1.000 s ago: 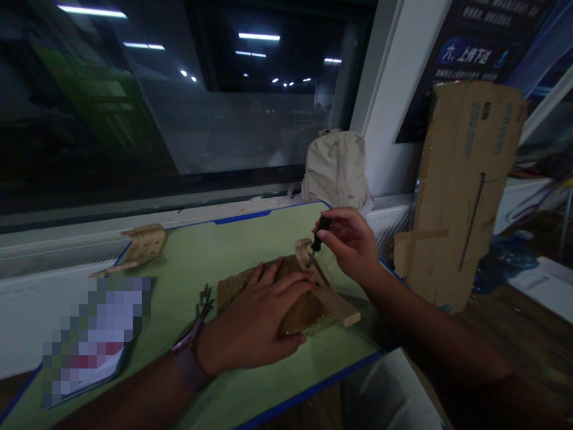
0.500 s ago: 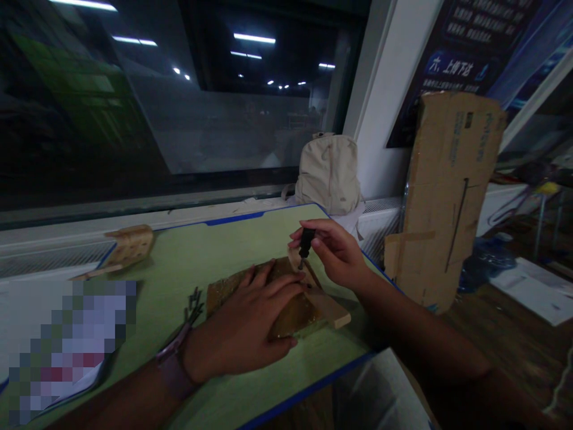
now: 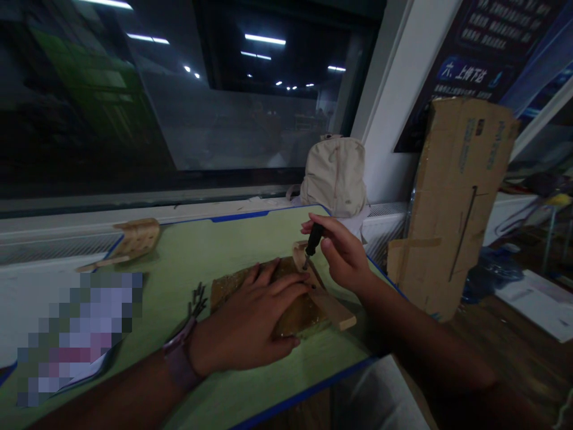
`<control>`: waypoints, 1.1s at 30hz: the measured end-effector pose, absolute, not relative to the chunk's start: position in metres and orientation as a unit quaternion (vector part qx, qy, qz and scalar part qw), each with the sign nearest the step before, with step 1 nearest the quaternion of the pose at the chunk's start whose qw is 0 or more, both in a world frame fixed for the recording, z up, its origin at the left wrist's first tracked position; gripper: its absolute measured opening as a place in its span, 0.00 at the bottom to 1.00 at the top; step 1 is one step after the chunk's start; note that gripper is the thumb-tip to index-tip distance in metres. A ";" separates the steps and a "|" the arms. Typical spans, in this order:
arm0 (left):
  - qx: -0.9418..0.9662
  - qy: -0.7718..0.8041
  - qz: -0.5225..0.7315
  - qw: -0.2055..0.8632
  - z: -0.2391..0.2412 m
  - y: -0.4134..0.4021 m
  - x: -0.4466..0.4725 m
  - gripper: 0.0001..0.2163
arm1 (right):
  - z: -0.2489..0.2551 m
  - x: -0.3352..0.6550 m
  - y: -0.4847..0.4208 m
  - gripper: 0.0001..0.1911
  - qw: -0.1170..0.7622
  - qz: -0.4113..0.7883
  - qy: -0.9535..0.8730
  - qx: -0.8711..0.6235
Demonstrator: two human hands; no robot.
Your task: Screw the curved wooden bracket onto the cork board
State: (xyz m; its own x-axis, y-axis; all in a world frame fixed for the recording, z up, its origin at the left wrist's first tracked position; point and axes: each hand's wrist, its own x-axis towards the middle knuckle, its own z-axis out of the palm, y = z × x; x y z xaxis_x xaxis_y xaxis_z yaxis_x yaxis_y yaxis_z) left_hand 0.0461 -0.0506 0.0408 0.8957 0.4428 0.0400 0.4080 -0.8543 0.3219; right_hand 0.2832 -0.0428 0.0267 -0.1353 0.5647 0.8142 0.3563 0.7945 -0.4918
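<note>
My left hand [image 3: 250,322] lies flat with fingers stretched out on a brown wooden board [image 3: 304,313] on the green table [image 3: 215,245]. A light wooden strip [image 3: 333,307] lies across the board's right end. My right hand [image 3: 342,254] pinches the black handle of a small screwdriver [image 3: 312,242], held nearly upright with its tip down on the far end of the strip. A bunch of dark screws [image 3: 197,301] lies just left of the board, beside my left wrist.
A wooden piece with holes [image 3: 136,236] lies at the table's far left. Pixelated paper [image 3: 76,334] lies near left. A beige backpack [image 3: 335,176] sits on the sill behind the table. Tall cardboard [image 3: 452,203] leans at the right. A dark window runs along the back.
The view swung a little left and back right. My right hand with the screwdriver has dropped slightly toward the strip and turned the handle. My left hand stays flat on the board.
</note>
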 end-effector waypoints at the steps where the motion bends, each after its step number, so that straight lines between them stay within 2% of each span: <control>1: 0.961 0.221 0.059 0.153 0.041 -0.051 0.046 0.35 | 0.026 0.282 -0.043 0.21 0.577 0.123 -0.752 -0.294; 5: 0.962 0.222 0.057 0.150 0.041 -0.052 0.046 0.35 | 0.024 0.279 -0.042 0.20 0.593 0.177 -0.736 -0.275; 8: 0.961 0.223 0.053 0.151 0.042 -0.053 0.046 0.35 | 0.026 0.281 -0.040 0.17 0.617 0.091 -0.713 -0.321; 12: 0.960 0.227 0.047 0.155 0.043 -0.053 0.045 0.36 | 0.034 0.285 -0.043 0.16 0.586 -0.005 -0.743 -0.323; 16: 0.963 0.220 0.051 0.149 0.043 -0.052 0.045 0.35 | 0.034 0.283 -0.048 0.21 0.571 0.058 -0.765 -0.291; 20: 0.962 0.222 0.050 0.148 0.042 -0.051 0.046 0.35 | 0.028 0.281 -0.048 0.21 0.570 0.108 -0.761 -0.289; 28: 0.960 0.222 0.061 0.158 0.042 -0.052 0.045 0.35 | 0.039 0.284 -0.045 0.17 0.594 -0.024 -0.730 -0.339; 33: 0.962 0.217 0.055 0.154 0.043 -0.052 0.045 0.36 | 0.041 0.284 -0.046 0.18 0.590 -0.009 -0.737 -0.329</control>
